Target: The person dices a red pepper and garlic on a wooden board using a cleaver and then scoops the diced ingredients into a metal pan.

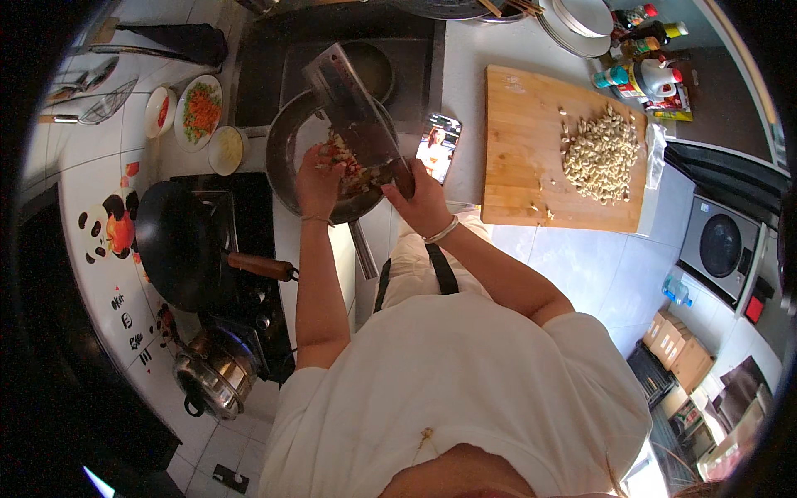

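Observation:
My right hand (pixel 423 203) grips the handle of a wide cleaver (pixel 353 104), its blade slanting up and left across a metal pan (pixel 281 178). On the pan's left side, my left hand (pixel 320 184) has its fingers up against chopped red and pale food (pixel 353 173) beside the blade. Its thumb stands apart from the fingers. The blade hides part of the pan, so I cannot tell how much food lies on the metal and how much inside the pan. The pan's handle (pixel 364 249) points down between my forearms.
Right of the pan, a lit phone (pixel 438 148) lies beside a wooden board (pixel 527 149) bearing a heap of pale chopped pieces (pixel 604 156). A black wok (pixel 178 245) sits on the stove at left, below a plate of chopped vegetables (pixel 199 112) and small bowls. Bottles (pixel 652 79) crowd the far right.

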`<state>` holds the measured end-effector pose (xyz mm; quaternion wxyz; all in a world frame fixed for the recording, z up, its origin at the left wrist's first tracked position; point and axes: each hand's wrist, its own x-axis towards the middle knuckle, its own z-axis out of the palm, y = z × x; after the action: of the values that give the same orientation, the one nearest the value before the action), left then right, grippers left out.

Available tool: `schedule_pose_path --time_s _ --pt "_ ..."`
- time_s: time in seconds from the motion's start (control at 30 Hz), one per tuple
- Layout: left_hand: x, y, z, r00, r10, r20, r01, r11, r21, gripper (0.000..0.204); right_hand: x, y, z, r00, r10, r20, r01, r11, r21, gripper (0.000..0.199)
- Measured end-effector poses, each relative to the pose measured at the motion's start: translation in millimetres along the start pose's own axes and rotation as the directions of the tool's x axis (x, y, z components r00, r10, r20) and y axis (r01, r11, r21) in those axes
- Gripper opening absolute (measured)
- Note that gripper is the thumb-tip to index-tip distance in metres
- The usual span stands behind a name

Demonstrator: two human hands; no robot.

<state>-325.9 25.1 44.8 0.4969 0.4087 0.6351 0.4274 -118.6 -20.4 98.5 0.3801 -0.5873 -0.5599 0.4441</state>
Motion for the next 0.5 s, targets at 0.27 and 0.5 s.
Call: schedule_pose_path --time_s 0.27,0.5 --pt "-7.3 -9.6 -13.3 0.983 0.179 -0.031 -0.164 0.951 0.263 0.022 -8.6 -0.4 -6.1 1.0 0.029 0.003 -0.029 0.992 0.12 0.019" --pt "-47.4 24.2 82.0 0.948 0.179 0.262 -0.157 0.982 -0.105 0.023 -87.4 27.8 -89.3 0.952 0.267 -0.15 -0.188 0.895 0.405 0.028"
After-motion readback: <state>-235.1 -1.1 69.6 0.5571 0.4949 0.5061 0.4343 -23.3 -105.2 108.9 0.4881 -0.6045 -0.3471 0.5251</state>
